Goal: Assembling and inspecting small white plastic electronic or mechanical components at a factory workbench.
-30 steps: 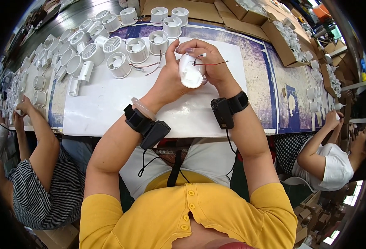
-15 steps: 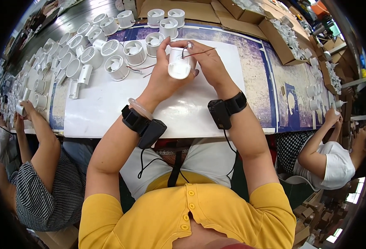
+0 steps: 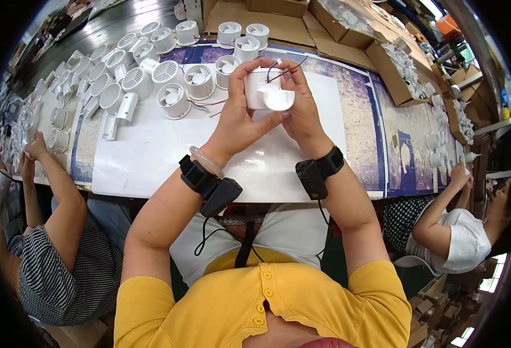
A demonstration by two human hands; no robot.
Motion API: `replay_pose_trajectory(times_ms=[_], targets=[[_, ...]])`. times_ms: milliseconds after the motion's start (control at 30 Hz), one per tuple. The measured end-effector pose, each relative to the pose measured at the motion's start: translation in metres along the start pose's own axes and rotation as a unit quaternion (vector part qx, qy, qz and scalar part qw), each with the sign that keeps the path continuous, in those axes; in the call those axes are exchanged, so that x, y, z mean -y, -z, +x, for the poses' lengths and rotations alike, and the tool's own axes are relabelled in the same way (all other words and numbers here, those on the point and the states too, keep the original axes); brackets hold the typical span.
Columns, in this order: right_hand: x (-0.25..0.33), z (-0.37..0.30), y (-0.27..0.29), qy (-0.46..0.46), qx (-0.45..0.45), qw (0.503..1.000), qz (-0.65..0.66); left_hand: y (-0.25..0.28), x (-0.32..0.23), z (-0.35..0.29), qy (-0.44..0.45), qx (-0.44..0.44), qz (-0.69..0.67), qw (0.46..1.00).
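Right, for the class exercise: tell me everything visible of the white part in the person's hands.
The white part looks like smooth plastic: rounded, with an open, scoop-shaped projection on its near side. Thin wires, one reddish, rise at its far edge, with a small white connector. The left hand and right hand hold it from both sides over the white sheet.

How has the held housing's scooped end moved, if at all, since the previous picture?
Yes: the scooped end swung right, nearer the right edge of the white sheet.
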State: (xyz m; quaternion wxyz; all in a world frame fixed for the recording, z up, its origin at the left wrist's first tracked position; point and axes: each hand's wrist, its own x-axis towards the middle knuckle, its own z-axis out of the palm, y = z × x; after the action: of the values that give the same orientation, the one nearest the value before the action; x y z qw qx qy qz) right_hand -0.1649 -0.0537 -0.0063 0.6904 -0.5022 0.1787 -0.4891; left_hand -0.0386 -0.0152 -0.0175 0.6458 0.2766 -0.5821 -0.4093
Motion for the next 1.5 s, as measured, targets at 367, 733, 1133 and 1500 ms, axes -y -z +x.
replay_pose_trajectory(times_ms=[367, 733, 1133, 1500], targets=[[-0.006, 0.002, -0.007, 0.04, -0.013, 0.999, 0.031, 0.004, 0.008, -0.001, -0.015, 0.037, 0.047, 0.998], [-0.008, 0.003, 0.003, 0.041, 0.004, 0.999, 0.012, 0.004, 0.0, -0.002, 0.039, 0.046, -0.043, 0.997], [-0.001, 0.006, 0.008, 0.102, 0.012, 0.968, -0.228, -0.001, -0.003, 0.0, 0.087, 0.02, -0.02, 0.996], [-0.005, 0.009, 0.025, 0.14, 0.067, 0.949, -0.273, 0.005, 0.005, -0.004, 0.122, 0.029, -0.035, 0.991]])
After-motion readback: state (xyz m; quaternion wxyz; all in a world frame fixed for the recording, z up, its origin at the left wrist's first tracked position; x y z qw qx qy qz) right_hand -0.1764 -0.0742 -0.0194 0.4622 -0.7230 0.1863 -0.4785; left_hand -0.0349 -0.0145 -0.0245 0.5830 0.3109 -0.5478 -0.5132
